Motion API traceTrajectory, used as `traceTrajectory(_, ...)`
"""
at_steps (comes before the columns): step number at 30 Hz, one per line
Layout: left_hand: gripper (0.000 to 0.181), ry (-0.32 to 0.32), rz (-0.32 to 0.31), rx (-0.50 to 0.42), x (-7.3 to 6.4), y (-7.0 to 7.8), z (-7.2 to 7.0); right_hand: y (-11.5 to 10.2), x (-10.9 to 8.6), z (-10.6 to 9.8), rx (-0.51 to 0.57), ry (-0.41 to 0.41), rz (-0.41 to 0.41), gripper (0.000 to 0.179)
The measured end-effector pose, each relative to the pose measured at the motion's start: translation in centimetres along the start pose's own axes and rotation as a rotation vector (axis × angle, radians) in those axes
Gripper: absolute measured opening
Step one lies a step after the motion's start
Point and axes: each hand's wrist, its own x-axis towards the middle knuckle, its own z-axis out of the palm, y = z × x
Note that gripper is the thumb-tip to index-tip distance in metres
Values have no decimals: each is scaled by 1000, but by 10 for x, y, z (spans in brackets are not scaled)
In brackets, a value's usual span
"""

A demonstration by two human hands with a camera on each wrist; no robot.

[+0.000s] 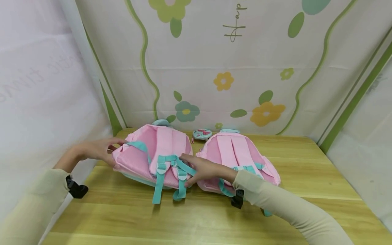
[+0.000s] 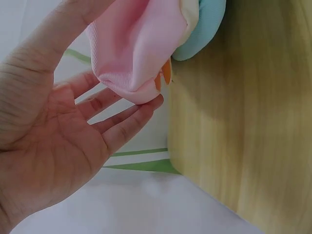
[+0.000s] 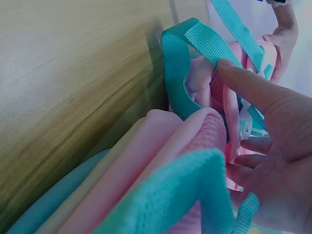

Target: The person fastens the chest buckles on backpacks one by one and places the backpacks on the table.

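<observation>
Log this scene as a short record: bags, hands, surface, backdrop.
Left bag: pink, teal straps facing up
Right bag: pink, beside the left one, teal straps facing up
Left hand: grips left bag's left end
Right hand: holds left bag's right side, thumb by a teal strap
Surface: wooden table
Behind: round item between the bags; flowered cloth beyond

Tabletop [image 1: 208, 221]: bright, even light, I'm catching soft glare.
Pink backpack [image 2: 131, 44]: dim here, I see shadow beside it.
Near teal strap [image 3: 165, 190]: blurred, bluish cast.
</observation>
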Motion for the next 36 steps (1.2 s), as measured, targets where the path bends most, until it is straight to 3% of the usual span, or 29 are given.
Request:
traceTrajectory(14,106,-53,-32,-52,12,-34,18,-2,-1,4,-33,-15,-11,98)
traceTrajectory(23,109,-64,-67,-93,16,-44,25,1,3,8,-53,-7,-25,98)
traceTrajectory(30,110,-83,-64,-158,20,-51,30,1,4,11,-65,1,-21,98)
traceTrajectory(36,113,-81,-54,-159,21,-56,32,-1,3,11,-65,6,-15,98)
